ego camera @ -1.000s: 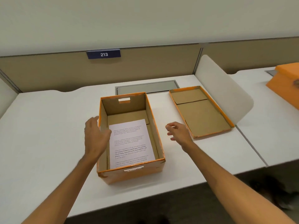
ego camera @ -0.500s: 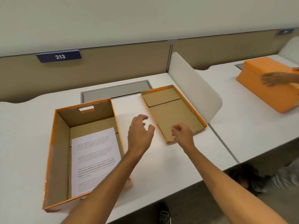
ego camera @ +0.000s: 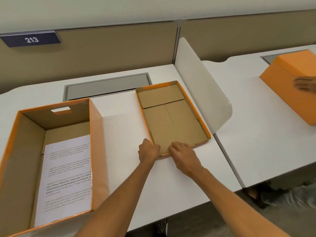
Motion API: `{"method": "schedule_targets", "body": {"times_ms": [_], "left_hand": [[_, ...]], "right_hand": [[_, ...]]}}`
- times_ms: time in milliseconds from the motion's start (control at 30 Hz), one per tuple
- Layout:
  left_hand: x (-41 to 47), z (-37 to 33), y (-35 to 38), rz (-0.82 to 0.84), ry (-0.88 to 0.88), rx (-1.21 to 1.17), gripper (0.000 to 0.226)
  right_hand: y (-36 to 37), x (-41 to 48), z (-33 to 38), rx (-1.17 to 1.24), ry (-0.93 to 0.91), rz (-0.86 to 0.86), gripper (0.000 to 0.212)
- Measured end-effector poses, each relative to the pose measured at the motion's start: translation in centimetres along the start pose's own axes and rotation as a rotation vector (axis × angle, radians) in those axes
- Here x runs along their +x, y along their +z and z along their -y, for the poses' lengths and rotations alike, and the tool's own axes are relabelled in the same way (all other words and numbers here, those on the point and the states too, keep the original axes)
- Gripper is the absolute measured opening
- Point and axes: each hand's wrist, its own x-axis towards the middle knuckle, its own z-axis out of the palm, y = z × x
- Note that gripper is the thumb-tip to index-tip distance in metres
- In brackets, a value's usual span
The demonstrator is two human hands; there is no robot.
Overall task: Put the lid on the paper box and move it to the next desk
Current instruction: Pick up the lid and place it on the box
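Box (ego camera: 51, 151) open at my left on the bench (ego camera: 123, 127), printed sheet (ego camera: 68, 178) flat on its floor; lid (ego camera: 172, 117) lies inside-up to the right, empty, apart from the box. My left hand (ego camera: 148, 151) pinches the lid's near-left corner, right hand (ego camera: 183, 155) clamps the near edge, fingers (ego camera: 174, 146) curled over the rim into the lid. Bare bench between box and lid; a white divider (ego camera: 201, 79) stands just beside the lid's right edge.
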Motion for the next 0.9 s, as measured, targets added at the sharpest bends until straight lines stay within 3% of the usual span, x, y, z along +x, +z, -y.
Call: {"method": "schedule_targets", "body": {"times_ms": [133,233,467,700,900], "left_hand": [[1.2,-0.8,0.7,-0.07,-0.059,-0.013,0.01],[1.4,-0.7,0.5,-0.103,-0.04,-0.137,0.013],[0.7,-2.6,-2.4,-0.004,0.061,-0.435,0.016],[-1.6,-6.2,-8.5,0.034,0.173,-0.606,0.034],[-3.5,-8.3,-13.8,0.115,0.277,-0.722,0.036]], "right_hand": [[0.8,0.0,-0.4,-0.06,-0.044,0.009,0.023],[0.9,0.0,-0.6,-0.146,-0.057,-0.031,0.031],[-0.6,1.5,-0.6,-0.174,-0.023,-0.213,0.034],[-4.6,5.7,2.4,-0.018,0.005,-0.523,0.018],[-8.9,8.2,5.9,0.305,0.044,-0.666,0.029]]}}
